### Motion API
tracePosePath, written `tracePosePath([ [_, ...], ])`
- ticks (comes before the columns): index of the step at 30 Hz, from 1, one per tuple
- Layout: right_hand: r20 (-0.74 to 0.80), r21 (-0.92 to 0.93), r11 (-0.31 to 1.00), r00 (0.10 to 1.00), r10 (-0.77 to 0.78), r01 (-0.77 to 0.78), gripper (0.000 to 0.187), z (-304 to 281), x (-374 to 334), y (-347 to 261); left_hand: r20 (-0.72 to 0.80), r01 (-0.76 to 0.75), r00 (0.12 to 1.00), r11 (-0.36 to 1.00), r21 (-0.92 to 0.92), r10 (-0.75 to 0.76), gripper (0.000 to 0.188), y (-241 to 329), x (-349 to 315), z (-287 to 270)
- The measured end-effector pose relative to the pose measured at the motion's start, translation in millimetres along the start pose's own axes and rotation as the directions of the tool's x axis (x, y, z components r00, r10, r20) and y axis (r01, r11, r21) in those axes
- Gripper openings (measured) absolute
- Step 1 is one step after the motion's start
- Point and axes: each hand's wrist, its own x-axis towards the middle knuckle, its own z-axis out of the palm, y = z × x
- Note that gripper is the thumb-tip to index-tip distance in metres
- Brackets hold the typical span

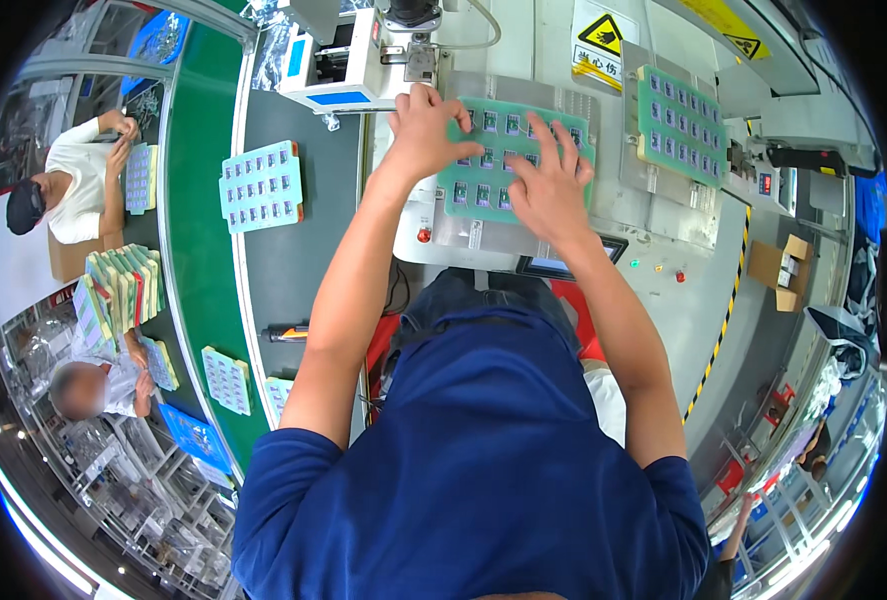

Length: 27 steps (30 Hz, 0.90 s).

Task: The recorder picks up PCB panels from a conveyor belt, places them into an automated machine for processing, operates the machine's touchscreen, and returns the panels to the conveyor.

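Note:
A green tray (482,207) with rows of small dark components lies on the machine's metal plate in front of me. My left hand (426,132) is at its left side, thumb and index finger apart over the left columns, the other fingers bent. Over the tray's right half, my right hand (553,188) has its fingers spread, with the tips on or just above the components. I see nothing held in either hand; what lies directly under the fingertips is hidden. A second green tray (679,128) of components rests on another metal plate to the right.
A white machine head (335,72) stands beyond my left hand. A red button (423,236) and a small screen (603,250) sit at the near edge. Another tray (262,187) lies on the grey conveyor at left. Two people work farther left near stacked trays (123,285).

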Motion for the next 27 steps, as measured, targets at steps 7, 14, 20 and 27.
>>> tracePosePath([
  [7,-0.031,0.113,0.993,0.999,-0.036,0.039,0.033,6,1,-5,-0.021,0.026,0.999,0.998,0.054,-0.025,0.042,-7,10,21],
  [14,-0.022,-0.125,0.985,0.992,-0.123,0.119,0.032,12,-12,-14,-0.018,0.128,0.992,0.991,0.047,-0.128,0.047,-5,19,23],
  [20,-0.024,-0.003,1.000,1.000,-0.018,0.018,0.035,11,-15,-15,-0.009,0.188,0.982,0.981,-0.046,-0.189,0.046,-22,17,13],
  [27,-0.059,0.139,0.989,0.998,-0.039,0.047,0.034,12,-1,-25,0.045,0.101,0.994,0.991,-0.089,-0.097,0.046,-31,-11,3],
])
